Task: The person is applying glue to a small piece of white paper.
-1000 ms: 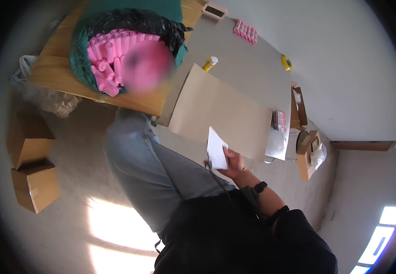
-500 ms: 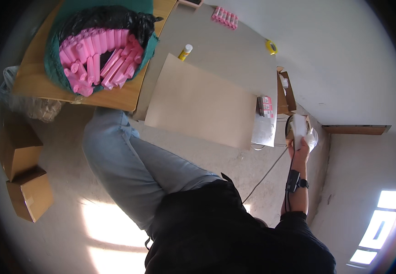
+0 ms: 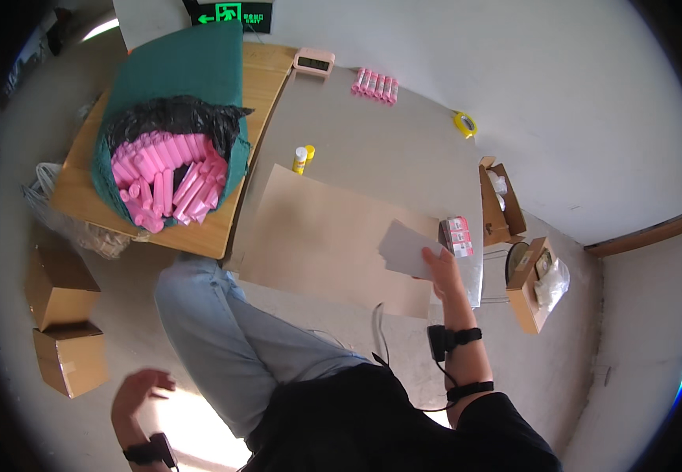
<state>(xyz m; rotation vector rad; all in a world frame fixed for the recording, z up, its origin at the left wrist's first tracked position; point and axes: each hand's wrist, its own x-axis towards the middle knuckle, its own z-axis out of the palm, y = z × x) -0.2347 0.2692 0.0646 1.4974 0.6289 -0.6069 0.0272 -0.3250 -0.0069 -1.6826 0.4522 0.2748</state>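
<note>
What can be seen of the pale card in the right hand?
The pale grey-white card looks thin, flat, paper-like and roughly rectangular, its left edge uneven; whether it is one piece or several is unclear. The right hand grips its right end, thumb on top. It is slantwise over the brown sheet; whether they touch cannot be told.

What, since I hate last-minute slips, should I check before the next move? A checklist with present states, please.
1. Right hand has a grip on the pale sheet: ok.
2. Left hand at the grey table: not ok; it is apart from it, with nothing seen in it.
3. Brown sheet spread out on the table: ok.
4. Pale sheet clear of the brown sheet: cannot tell; they overlap in view, contact unclear.
5. Pink rolls inside the green bag: ok; they show in its open mouth.
</note>
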